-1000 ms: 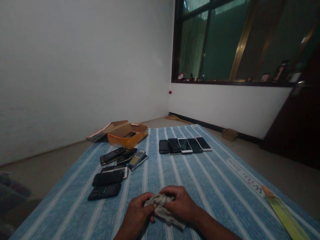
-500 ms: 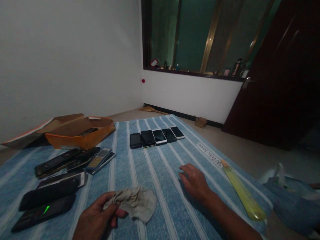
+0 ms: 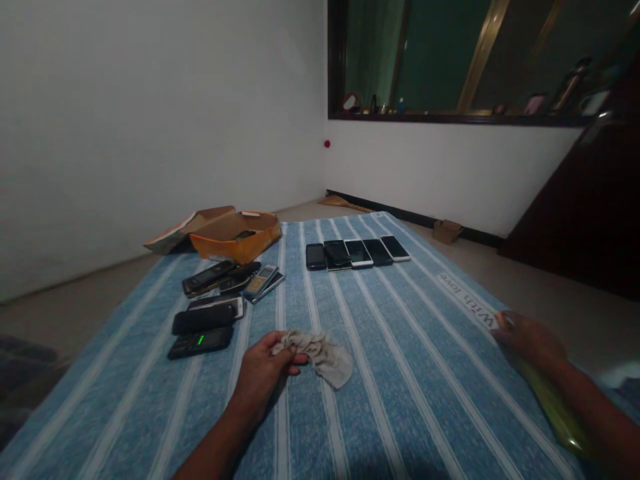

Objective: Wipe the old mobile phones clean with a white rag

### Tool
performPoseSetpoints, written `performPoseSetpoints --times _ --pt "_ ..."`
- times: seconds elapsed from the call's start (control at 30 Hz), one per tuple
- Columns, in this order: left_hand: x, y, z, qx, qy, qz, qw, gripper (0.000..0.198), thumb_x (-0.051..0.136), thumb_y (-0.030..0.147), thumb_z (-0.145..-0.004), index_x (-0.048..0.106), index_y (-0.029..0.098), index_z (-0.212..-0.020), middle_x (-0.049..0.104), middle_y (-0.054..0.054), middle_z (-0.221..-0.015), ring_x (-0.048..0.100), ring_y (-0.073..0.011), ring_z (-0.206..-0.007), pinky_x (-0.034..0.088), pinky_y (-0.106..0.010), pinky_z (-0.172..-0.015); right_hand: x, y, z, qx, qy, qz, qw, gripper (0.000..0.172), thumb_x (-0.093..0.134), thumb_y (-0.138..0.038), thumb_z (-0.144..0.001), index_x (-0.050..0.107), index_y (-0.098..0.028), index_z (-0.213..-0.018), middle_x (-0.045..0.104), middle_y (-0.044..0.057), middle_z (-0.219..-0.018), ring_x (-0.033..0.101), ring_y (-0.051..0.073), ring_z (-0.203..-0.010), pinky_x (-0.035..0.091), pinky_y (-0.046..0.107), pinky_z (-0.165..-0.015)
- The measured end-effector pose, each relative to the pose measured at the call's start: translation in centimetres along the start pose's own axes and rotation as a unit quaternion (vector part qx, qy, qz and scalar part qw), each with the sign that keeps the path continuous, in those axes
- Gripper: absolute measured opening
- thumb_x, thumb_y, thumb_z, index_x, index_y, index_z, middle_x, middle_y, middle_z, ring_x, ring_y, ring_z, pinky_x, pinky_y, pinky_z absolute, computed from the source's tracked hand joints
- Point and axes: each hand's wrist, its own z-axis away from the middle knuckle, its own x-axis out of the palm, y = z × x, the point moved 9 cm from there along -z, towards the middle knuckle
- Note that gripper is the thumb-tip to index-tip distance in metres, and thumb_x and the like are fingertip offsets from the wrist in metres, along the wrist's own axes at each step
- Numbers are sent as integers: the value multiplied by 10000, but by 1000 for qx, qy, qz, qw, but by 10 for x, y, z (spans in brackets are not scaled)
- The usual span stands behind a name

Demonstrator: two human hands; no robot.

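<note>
A crumpled greyish-white cloth [image 3: 327,360] is pinched between the thumb and fingers of my left hand [image 3: 267,363], just over the striped cover. At the right edge of the table, my right hand [image 3: 533,340] is over the narrow end of a long yellow-green bottle-like object [image 3: 560,413]. Motion smears its fingers, and whether they grip that end is unclear. Ahead, a row of several smartphones [image 3: 358,253] lies flat. To the left is a loose group of older phones, including a silver keypad phone [image 3: 261,283] and a black phone with a lit green patch [image 3: 201,341].
An open orange cardboard box [image 3: 240,247] stands at the far left of the table, something dark inside. The blue-and-white striped cover [image 3: 260,427] spans the tabletop. Beyond it are a small carton [image 3: 447,231] on the floor, a dark door [image 3: 590,213] and a windowsill with small items.
My right hand has moved right, from above the cover to the yellow-green object's narrow end. My left hand keeps the cloth. The view has turned left, so things appear shifted right.
</note>
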Motion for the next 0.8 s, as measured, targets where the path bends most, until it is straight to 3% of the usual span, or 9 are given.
performPoseSetpoints --times 0.1,0.2,0.27,0.4,0.5,0.67,0.8 --pt "-2 0 -1 -7 1 9 1000 336 710 211 -586 650 122 -905 743 -65 -714 734 -206 -645 544 -217 -524 -12 -21 4 1 -14 -77 997 523 586 -334 -749 648 -99 -1212 715 194 -962 670 348 -876 488 422 -747" --pt "-7 0 -5 -25 16 10 1000 371 742 190 -579 643 135 -931 740 -51 -666 704 -180 -548 533 -206 -490 -45 -63 17 -20 0 -284 959 647 660 -388 -679 616 -115 -1264 710 110 -880 672 296 -835 501 403 -787" --pt "-6 5 -8 -22 10 10 1000 392 770 209 -577 643 146 -942 742 -46 -652 691 -172 -524 532 -205 -489 -63 -102 28 -69 -19 -446 892 729 723 -400 -635 578 -141 -1301 699 78 -904 670 262 -830 508 401 -810" --pt "-1 12 -8 -23 16 11 1000 411 791 227 -549 642 141 -922 737 -47 -626 659 -169 -471 511 -219 -463 -77 -182 54 -170 -136 -687 693 796 738 -356 -684 437 -199 -1403 693 59 -917 668 219 -795 537 421 -785" --pt "8 19 -4 -2 6 26 1000 397 785 252 -549 643 125 -898 737 -62 -635 653 -170 -482 505 -234 -473 -75 -223 71 -217 -175 -740 612 732 731 -338 -712 442 -261 -1379 690 43 -940 662 201 -800 534 430 -815" --pt "18 27 1 36 -5 4 999 410 764 302 -582 665 111 -930 742 -75 -667 672 -203 -547 517 -276 -502 -61 -258 90 -236 -206 -773 552 612 709 -313 -734 491 -300 -1306 685 22 -948 667 190 -802 531 412 -830" --pt "23 31 5 60 -10 -10 998 351 743 312 -602 686 124 -892 744 -67 -682 684 -217 -580 513 -290 -536 -55 -261 94 -219 -210 -787 537 556 669 -320 -733 496 -268 -1259 698 41 -936 677 206 -777 535 413 -790"
